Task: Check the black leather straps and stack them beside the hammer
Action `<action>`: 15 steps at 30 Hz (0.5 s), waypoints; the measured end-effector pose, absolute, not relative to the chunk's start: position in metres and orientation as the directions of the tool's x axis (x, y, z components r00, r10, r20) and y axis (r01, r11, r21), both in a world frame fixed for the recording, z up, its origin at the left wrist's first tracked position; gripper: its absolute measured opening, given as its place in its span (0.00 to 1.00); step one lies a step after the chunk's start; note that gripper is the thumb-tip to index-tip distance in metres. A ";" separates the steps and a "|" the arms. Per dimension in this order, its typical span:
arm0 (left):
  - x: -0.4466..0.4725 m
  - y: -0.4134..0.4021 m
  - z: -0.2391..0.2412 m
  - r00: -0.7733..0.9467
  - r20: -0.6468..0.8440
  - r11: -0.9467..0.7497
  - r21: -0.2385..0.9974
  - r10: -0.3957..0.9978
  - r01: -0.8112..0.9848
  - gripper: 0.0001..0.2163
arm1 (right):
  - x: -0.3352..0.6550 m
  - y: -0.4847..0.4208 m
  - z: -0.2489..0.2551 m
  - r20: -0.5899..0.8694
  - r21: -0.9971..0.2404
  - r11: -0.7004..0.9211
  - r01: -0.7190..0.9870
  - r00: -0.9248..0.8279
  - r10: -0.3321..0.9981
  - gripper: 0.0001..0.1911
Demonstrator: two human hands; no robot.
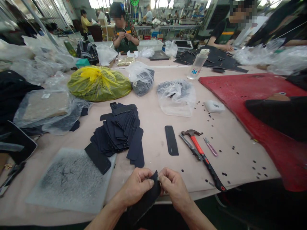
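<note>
My left hand (136, 187) and my right hand (174, 187) meet at the table's near edge, both pinched on one dark strip of material (147, 199) that hangs down between them. Just beyond them a pile of the same dark strips (121, 132) is fanned out on the pale table (153, 115). A single dark strip (171, 140) lies flat to the right of the pile. Right of that strip lie a hammer with a red and black handle (202, 153), a metal tool (190, 147) and a small pink-handled tool (210, 146).
A scuffed translucent cutting pad (69, 182) lies near left. A red mat (263, 111) covers the right side. A yellow bag (98, 83), clear plastic bags (176, 95), a white block (214, 106) and a plastic bottle (198, 64) stand farther back. Other people work at the far side.
</note>
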State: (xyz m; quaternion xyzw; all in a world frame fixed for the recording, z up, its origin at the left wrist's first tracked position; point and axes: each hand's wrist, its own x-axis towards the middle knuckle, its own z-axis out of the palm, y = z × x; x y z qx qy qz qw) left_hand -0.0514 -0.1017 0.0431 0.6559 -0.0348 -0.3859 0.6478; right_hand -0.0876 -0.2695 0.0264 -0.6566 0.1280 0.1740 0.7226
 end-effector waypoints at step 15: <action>-0.026 -0.110 0.031 0.799 -0.557 0.098 0.803 -0.227 0.587 0.11 | -0.170 -0.426 -0.013 -0.531 -0.778 -0.164 -0.607 0.774 -0.344 0.20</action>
